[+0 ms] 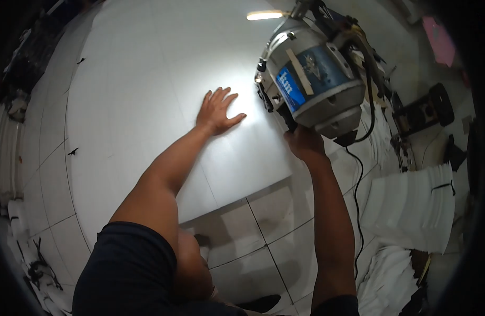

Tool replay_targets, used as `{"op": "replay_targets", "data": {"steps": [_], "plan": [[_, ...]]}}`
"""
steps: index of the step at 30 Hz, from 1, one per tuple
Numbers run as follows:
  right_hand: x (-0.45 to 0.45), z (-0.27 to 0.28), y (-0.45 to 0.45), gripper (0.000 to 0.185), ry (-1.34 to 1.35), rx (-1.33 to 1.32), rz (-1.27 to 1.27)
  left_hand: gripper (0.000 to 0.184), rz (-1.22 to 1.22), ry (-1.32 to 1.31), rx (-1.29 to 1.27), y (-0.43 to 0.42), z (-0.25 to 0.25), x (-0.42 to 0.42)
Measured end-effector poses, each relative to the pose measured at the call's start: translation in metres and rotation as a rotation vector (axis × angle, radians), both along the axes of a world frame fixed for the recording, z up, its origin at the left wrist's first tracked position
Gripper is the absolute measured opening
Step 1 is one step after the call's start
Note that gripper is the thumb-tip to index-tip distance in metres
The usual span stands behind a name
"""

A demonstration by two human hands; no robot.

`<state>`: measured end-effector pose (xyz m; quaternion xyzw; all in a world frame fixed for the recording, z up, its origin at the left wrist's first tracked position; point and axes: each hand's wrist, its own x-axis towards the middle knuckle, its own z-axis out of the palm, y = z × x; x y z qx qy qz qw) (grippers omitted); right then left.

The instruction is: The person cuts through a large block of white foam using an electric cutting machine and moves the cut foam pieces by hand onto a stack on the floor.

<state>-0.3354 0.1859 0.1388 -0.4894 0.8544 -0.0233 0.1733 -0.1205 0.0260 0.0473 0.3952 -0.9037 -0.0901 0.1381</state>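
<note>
My left hand (217,112) lies flat on a broad white sheet of material (158,105), its fingers spread and holding nothing. To its right, my right hand (305,143) wraps round the dark handle (287,117) of an electric cloth cutting machine (326,73). The machine has a large silver and blue motor body with a blue "km" label (291,89). Its blade and base are hidden beneath the body from this angle. A lit lamp (266,15) beside the machine brightens the sheet between it and my left hand.
A black cord (361,210) hangs from the machine past my right forearm. Stacked white pieces (405,208) and crumpled white material (384,276) lie at the right. Tiles (274,226) show beyond the sheet's near edge. Small dark ties (73,151) sit at the left.
</note>
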Motion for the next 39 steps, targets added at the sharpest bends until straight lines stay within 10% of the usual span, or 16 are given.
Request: {"op": "replay_targets", "data": {"steps": [16,18,23,27,39], "plan": [[-0.01,0.002,0.212,0.038,0.02,-0.226,0.142,0.073,-0.018,-0.081,0.035,-0.003,0.002,-0.004],[-0.002,0.017,0.23,0.028,0.305,-0.606,0.257,0.073,0.002,-0.093,0.003,0.0,0.0,-0.004],[0.007,0.035,0.288,0.025,1.037,-0.394,0.661,0.07,-0.023,-0.061,-0.052,-0.005,-0.01,-0.005],[-0.012,0.015,0.329,0.026,0.476,-0.673,0.237,0.07,-0.049,-0.101,-0.091,-0.007,-0.01,-0.01],[-0.067,-0.021,0.313,0.026,0.111,-0.936,0.355,0.069,0.193,-0.31,-0.097,0.032,0.04,0.071]]}}
